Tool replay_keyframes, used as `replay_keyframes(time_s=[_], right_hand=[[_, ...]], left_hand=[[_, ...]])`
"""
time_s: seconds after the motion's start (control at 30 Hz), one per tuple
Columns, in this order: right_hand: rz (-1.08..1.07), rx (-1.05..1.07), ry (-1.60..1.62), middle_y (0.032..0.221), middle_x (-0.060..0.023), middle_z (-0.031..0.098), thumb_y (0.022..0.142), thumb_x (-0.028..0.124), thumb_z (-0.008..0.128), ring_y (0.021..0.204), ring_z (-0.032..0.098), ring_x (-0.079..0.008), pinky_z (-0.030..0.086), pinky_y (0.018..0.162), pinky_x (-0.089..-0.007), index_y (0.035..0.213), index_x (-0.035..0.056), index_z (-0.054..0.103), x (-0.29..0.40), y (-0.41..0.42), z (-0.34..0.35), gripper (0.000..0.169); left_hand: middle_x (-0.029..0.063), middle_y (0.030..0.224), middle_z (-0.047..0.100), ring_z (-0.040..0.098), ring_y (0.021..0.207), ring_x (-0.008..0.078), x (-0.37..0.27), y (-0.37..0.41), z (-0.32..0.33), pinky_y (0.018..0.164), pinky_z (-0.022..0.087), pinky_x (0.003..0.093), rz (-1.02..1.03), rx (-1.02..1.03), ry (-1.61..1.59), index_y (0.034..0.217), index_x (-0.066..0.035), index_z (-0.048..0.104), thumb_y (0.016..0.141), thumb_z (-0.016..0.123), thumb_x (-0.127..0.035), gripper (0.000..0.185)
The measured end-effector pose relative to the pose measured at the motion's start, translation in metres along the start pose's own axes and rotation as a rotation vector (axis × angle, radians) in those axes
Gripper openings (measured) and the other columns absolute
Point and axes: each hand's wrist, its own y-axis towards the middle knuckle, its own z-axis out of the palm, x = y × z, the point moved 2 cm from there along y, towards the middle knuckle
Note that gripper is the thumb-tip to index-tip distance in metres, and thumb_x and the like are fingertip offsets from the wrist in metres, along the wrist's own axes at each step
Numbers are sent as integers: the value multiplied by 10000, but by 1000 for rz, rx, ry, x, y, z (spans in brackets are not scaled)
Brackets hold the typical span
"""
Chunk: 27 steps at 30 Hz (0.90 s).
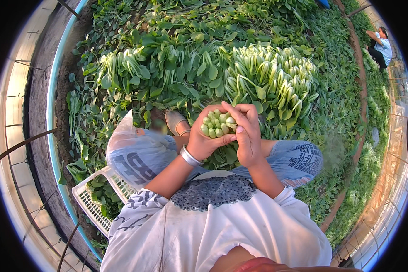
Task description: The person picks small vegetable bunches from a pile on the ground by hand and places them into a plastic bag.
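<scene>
Between my hands is a bunch of leafy greens [215, 125], its pale cut stem ends facing up at me. My left hand [204, 144] wraps round the bunch from the left, with a silver bangle on that wrist. From the right, my right hand [249, 136] closes on the bunch, its thumb and fingers at a whitish stem end on the near-right edge. Leaves of the bunch are mostly hidden below my hands. Just beyond lies a large heap of harvested greens [275, 76], pale stems upward. Smaller bundles of greens [120, 64] lie at the far left.
At my left knee stands a white plastic crate [94, 211] with greens inside. A light blue pipe [51, 102] curves along the left edge of the bed. Growing greens [197, 20] cover the ground ahead. Another person [382, 49] crouches at the far right, past a brown soil strip [362, 85].
</scene>
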Motion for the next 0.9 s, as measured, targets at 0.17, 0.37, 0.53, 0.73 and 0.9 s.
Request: replay_keyframes(time_s=[0.17, 0.37, 0.53, 0.73, 0.9], right_hand=[[245, -35, 122, 1531, -136, 381, 1005, 122, 465, 1375, 399, -254, 294, 1167, -364, 1458, -4, 582, -17, -11, 20, 485], [411, -76, 482, 1647, -127, 257, 1042, 135, 580, 1509, 283, -270, 273, 1220, -413, 1470, 29, 570, -40, -8, 37, 441], [170, 66, -95, 1462, -121, 535, 869, 217, 790, 1426, 396, -382, 374, 1138, -516, 1100, 122, 760, -55, 24, 9, 251], [298, 253, 230, 1184, -113, 705, 919, 187, 756, 1241, 573, -307, 455, 1034, -457, 872, 78, 686, -106, 51, 12, 139], [620, 534, -172, 770, -75, 722, 989, 275, 687, 716, 667, -147, 527, 702, -333, 902, -5, 662, -223, 107, 74, 294]], left_hand=[[40, 1209, 630, 614, 1091, 128, 17, 3, 1, 962, 529, 319, -65, -97, -13, 1305, -51, 517, 763, 934, -113, 687], [18, 1095, 654, 634, 987, 103, 42, 14, -14, 881, 553, 295, -171, -160, -19, 1239, -64, 547, 735, 913, -84, 623], [45, 1115, 664, 645, 987, 106, 53, 18, -23, 865, 564, 291, -205, -154, 133, 1255, -60, 537, 741, 896, -73, 627], [41, 1099, 668, 653, 995, 119, 64, 15, -28, 887, 554, 306, -330, -223, 283, 1252, -65, 558, 743, 857, -59, 590], [77, 1071, 692, 680, 979, 159, 68, 1, -17, 899, 553, 324, -474, -43, 283, 1273, -83, 571, 722, 847, -50, 617]])
